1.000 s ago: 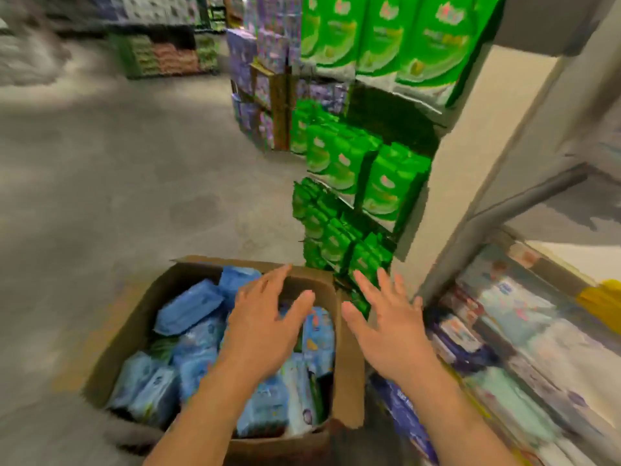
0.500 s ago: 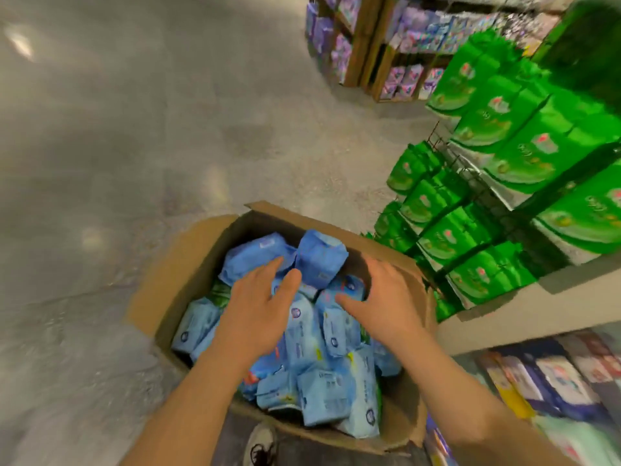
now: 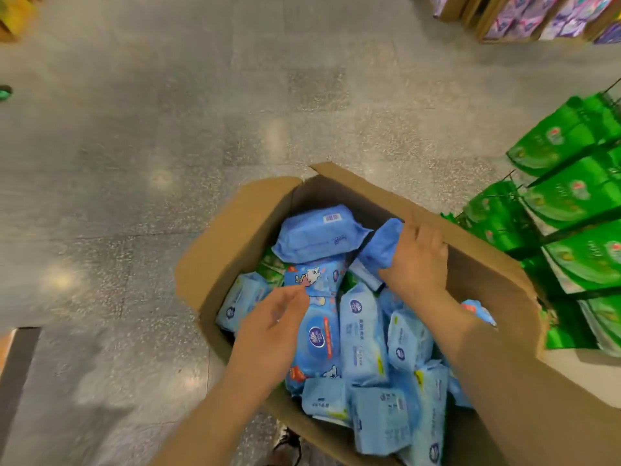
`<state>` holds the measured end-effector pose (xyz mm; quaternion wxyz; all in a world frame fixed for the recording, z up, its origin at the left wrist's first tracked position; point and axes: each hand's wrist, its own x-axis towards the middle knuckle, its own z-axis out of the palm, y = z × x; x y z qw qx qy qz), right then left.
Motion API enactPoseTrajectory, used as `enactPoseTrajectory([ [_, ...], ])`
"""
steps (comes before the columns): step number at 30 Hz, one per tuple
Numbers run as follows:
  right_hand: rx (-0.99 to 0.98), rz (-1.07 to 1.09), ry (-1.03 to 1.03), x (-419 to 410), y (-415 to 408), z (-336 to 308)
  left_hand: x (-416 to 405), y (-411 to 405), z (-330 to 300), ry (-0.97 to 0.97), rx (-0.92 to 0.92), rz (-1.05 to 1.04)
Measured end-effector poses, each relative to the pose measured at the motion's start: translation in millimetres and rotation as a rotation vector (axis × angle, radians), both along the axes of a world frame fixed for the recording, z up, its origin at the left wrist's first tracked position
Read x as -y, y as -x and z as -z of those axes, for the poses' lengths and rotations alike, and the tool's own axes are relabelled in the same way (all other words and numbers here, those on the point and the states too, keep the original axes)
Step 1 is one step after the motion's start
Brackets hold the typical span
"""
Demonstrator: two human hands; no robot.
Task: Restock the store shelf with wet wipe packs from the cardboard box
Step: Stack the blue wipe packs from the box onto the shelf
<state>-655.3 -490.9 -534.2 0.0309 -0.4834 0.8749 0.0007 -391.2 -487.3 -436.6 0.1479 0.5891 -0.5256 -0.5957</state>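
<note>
On the speckled grey floor (image 3: 141,169), near the middle of the view, an open cardboard box (image 3: 232,237) is seen with its flaps folded outward. It is filled with a loose heap of blue wet wipe packs (image 3: 363,334) lying at mixed angles. One plain blue pack (image 3: 316,233) is laid across the top at the far side of the heap, and a cartoon-printed pack (image 3: 319,317) is found just below it.

The right hand (image 3: 416,260) is lowered into the far right part of the box, and its fingers are curled round a darker blue pack (image 3: 383,245), which is gripped beside the box wall. The left hand (image 3: 272,331) is held over the left part of the heap with its fingers loosely bent, the fingertips (image 3: 299,292) at the edge of the cartoon-printed pack; whether that pack is pinched or merely touched cannot be told.

To the right of the box, green packs (image 3: 568,196) are racked on a display shelf (image 3: 571,364). At the far right, purple packs (image 3: 531,15) are stacked in wooden-framed shelving. A dark shoe (image 3: 289,445) is glimpsed at the near edge, under the box.
</note>
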Motion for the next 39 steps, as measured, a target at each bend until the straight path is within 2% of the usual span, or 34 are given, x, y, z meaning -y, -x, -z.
enactPoseTrajectory([
  [3, -0.038, -0.095, 0.095, -18, -5, -5, 3, 13, 3, -0.18, -0.094, -0.126],
  [7, -0.043, -0.28, 0.256, -55, -8, -37, 6, 42, -5, -0.64, -0.276, -0.334],
  [11, -0.108, -0.523, 0.426, -104, -4, -91, -8, 84, -23, -0.814, -0.397, -0.315],
  [16, -0.261, -0.563, 0.514, -177, 4, -141, -49, 134, -60, -1.072, -0.846, -0.287],
  [19, -0.263, -0.408, 0.52, -222, 10, -162, -79, 160, -66, -0.985, -0.843, -0.146],
  [21, -0.125, -0.071, 0.569, -259, 12, -169, -98, 178, -72, -0.874, -0.803, -0.083],
  [23, 0.2, 0.431, 0.716, -302, 9, -172, -119, 195, -80, -0.773, -0.787, -0.033],
  [25, 0.576, 0.882, 0.96, -333, 4, -190, -143, 207, -89, -0.733, -0.796, 0.021],
  [27, 0.977, 1.176, 1.183, -354, -3, -208, -174, 219, -99, -0.731, -0.811, 0.105],
  [29, 1.383, 1.136, 1.36, -368, -5, -223, -211, 231, -111, -0.666, -0.855, 0.162],
  [31, 1.559, 1.042, 1.562, -380, -6, -238, -253, 241, -125, -0.553, -0.925, 0.186],
  [33, 1.552, 1.036, 1.699, -407, -2, -251, -299, 250, -140, -0.482, -0.977, 0.232],
  [36, 1.315, 1.075, 1.681, -470, 4, -267, -364, 260, -157, -0.419, -0.98, 0.351],
  [39, 1.165, 1.082, 1.796, -544, 9, -288, -421, 275, -171, -0.383, -0.972, 0.552],
])
